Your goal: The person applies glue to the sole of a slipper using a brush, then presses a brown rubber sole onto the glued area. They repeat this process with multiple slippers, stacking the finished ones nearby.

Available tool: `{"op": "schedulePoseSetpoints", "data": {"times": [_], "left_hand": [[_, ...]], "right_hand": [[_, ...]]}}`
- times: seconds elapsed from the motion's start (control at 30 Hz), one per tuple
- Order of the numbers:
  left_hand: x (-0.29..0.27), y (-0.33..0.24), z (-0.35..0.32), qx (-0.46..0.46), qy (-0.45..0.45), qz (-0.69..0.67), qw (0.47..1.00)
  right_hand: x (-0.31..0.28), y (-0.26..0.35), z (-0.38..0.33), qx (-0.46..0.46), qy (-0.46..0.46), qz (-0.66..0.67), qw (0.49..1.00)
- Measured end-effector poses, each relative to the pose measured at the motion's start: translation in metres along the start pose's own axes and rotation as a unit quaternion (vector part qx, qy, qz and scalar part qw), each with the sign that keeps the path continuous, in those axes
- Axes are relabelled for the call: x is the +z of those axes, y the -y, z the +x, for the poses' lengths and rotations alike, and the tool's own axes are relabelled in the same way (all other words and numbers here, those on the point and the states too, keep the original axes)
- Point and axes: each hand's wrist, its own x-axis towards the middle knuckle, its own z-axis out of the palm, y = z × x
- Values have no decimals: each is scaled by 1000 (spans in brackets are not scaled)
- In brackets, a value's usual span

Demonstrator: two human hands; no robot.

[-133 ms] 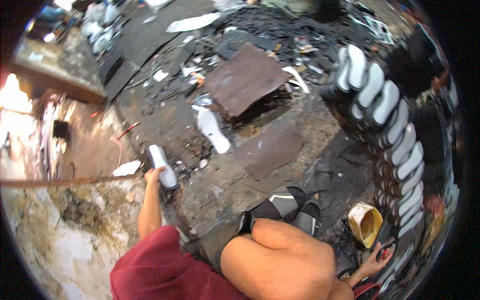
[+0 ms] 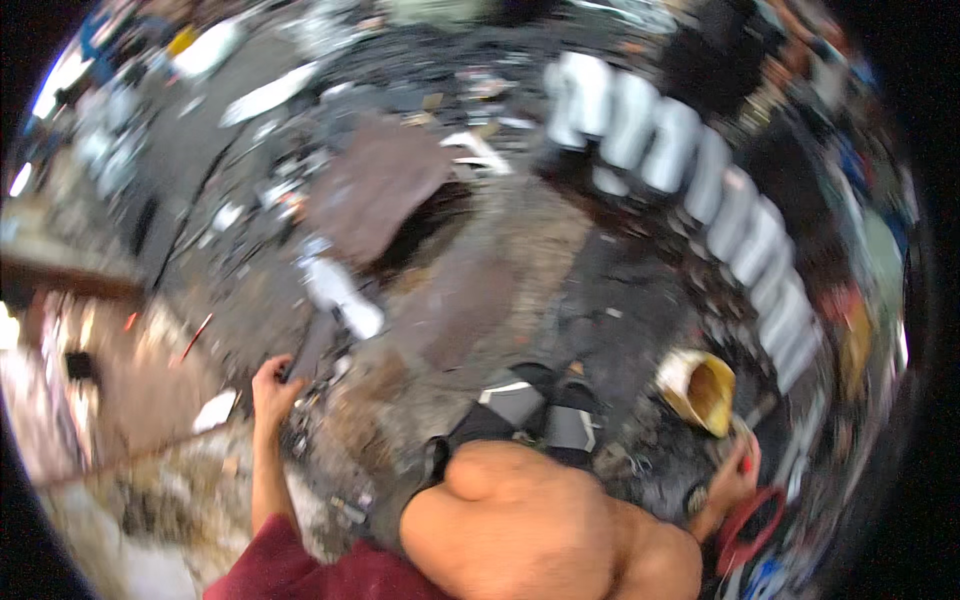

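Apparently, a dark, blurred strip [image 2: 314, 348] near eight o'clock is pinched between the left hand's [image 2: 275, 387] thumb and fingers. At four, the right hand [image 2: 737, 475] curls its fingers around a small red thing [image 2: 746, 465]. A yellowish container [image 2: 678, 385] crowds it from just above, between the shod feet [image 2: 515, 403] and white soles [image 2: 670, 147] curving from one to three. Nine: a white cutout [image 2: 340, 298]; eleven: a brown board [image 2: 375, 190].

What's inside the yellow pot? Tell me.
The pot shows a brownish-yellow inside, darker further in. Its own wall covers part of the interior, and blur leaves any contents there unclear.
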Motion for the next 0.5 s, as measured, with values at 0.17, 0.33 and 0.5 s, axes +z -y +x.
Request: {"op": "schedulePoseSetpoints", "data": {"times": [0.17,0.33,0.5], "left_hand": [[102,-221,21,507,136,314,791],[236,-303,38,680,135,284,663],[276,-248,27,356,138,84,920]], "right_hand": [[32,63,26,25,11,2,1000],[45,28,52,35,-60,91,993],[64,-1,56,85,-9,39,996]]}}
